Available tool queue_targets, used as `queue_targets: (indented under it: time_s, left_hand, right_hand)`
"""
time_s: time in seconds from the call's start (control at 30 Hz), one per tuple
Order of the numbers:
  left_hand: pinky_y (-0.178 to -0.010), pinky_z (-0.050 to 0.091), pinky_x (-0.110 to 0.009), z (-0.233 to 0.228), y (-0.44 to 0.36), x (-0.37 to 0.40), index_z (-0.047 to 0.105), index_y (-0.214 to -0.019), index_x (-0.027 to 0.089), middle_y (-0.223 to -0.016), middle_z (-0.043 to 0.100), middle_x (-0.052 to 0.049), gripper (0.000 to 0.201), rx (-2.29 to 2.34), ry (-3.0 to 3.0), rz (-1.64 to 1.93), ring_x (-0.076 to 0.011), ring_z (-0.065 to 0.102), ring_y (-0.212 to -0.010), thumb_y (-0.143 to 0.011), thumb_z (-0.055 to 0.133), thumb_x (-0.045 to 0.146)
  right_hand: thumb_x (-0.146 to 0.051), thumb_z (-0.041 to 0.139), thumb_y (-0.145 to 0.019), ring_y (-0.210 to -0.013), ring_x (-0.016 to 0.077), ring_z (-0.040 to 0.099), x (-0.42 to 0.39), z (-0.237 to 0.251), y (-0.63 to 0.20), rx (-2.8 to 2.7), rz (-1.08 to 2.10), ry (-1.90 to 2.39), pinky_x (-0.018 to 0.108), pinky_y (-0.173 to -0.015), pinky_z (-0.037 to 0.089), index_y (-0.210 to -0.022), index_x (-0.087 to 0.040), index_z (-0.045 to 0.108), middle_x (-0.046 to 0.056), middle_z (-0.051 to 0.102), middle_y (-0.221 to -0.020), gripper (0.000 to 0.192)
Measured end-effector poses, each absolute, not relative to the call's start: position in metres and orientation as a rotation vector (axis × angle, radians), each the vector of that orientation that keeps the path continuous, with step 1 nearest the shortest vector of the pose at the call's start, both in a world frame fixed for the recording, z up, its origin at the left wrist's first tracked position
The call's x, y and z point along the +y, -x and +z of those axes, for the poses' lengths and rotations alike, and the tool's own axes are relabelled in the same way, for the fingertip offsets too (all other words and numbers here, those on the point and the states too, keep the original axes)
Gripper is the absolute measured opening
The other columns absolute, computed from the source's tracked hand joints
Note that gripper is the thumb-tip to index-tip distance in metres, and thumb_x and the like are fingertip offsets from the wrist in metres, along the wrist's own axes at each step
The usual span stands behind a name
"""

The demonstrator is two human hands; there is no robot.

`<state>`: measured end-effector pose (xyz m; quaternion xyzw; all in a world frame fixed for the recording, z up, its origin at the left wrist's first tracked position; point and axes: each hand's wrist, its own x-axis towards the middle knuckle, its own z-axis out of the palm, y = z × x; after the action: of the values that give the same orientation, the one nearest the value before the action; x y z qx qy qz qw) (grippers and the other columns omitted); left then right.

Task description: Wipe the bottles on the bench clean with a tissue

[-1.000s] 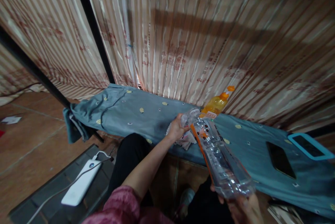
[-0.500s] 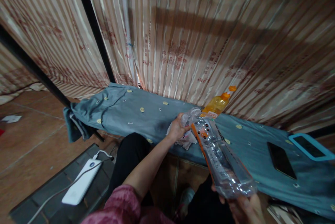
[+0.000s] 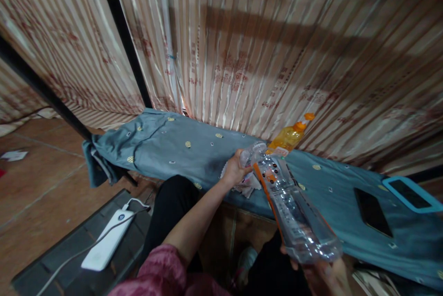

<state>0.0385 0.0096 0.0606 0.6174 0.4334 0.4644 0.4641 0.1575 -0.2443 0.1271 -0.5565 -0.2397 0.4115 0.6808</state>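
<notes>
A clear plastic bottle (image 3: 294, 213) with orange edging and dark and orange print lies slanted in front of me, one end towards the curtain. My left hand (image 3: 237, 169) has its fingers closed round the clear far end. At the near end my right hand (image 3: 321, 275) grips the bottle from below, its fingers partly hidden. Beneath the left hand is a crumpled pale piece of cloth or paper (image 3: 246, 187); its kind is unclear. Just beyond the bottle is a bottle of yellow liquid with an orange cap (image 3: 289, 137).
A blue-grey sheet (image 3: 194, 150) covers the long low surface before me. On its right are a black phone (image 3: 373, 212) and a blue-framed device (image 3: 411, 194). A white power bank (image 3: 107, 240) with a cable rests on a dark stool (image 3: 44, 268). Black poles (image 3: 124, 33) stand by the curtain (image 3: 235, 65).
Almost nothing differs. The near end of the clear bottle and my right hand have shifted very slightly to the right; both hands keep their hold.
</notes>
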Motion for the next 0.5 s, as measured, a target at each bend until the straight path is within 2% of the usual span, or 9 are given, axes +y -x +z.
queue_targets:
  time_s: [0.13,0.27,0.37,0.43,0.5]
  left_hand:
    - [-0.084,0.055,-0.03,0.0605,-0.0385,0.01,0.064,-0.114,0.018,-0.096,0.074,0.001,0.049,1.059,-1.554,1.128,-0.0214,0.071,-0.091,-0.07,0.085,0.015]
    - [-0.081,0.055,-0.029,0.0618,-0.0378,0.0106,0.065,-0.112,0.019,-0.093,0.074,0.002,0.046,1.044,-1.546,1.134,-0.0211,0.071,-0.089,-0.07,0.085,0.016]
    - [-0.084,0.057,-0.031,0.0652,-0.0358,0.011,0.065,-0.113,0.019,-0.097,0.076,0.0,0.048,1.045,-1.562,1.114,-0.0224,0.072,-0.092,-0.071,0.086,0.02]
    - [-0.09,0.058,-0.034,0.0678,-0.034,0.0108,0.064,-0.123,0.019,-0.107,0.077,-0.002,0.059,1.066,-1.582,1.105,-0.0245,0.073,-0.099,-0.069,0.088,0.022]
    - [-0.095,0.059,-0.037,0.0702,-0.032,0.0104,0.056,-0.141,0.019,-0.115,0.077,-0.005,0.078,1.079,-1.592,1.092,-0.0261,0.073,-0.103,-0.07,0.089,0.025]
  right_hand:
    - [-0.064,0.096,-0.063,-0.065,0.0161,0.07,-0.2433,0.1259,-0.155,-0.532,0.922,1.211,0.022,-0.054,0.048,-0.123,-0.029,0.068,0.002,0.081,-0.093,0.074]
    - [-0.068,0.094,-0.063,-0.064,0.0198,0.07,-0.243,0.1236,-0.155,-0.56,0.889,1.242,0.026,-0.047,0.042,-0.126,-0.026,0.064,0.002,0.079,-0.091,0.082]
    - [-0.066,0.096,-0.062,-0.063,0.0174,0.067,-0.2441,0.1242,-0.1567,-0.523,0.922,1.25,0.025,-0.052,0.045,-0.128,-0.023,0.062,0.004,0.078,-0.087,0.085]
    - [-0.064,0.097,-0.061,-0.062,0.0152,0.064,-0.2445,0.1256,-0.1572,-0.493,0.948,1.245,0.023,-0.056,0.047,-0.131,-0.022,0.061,0.004,0.079,-0.088,0.089]
    - [-0.063,0.099,-0.058,-0.06,0.0143,0.062,-0.2439,0.127,-0.1569,-0.471,0.956,1.245,0.023,-0.057,0.047,-0.131,-0.021,0.062,0.005,0.079,-0.087,0.092]
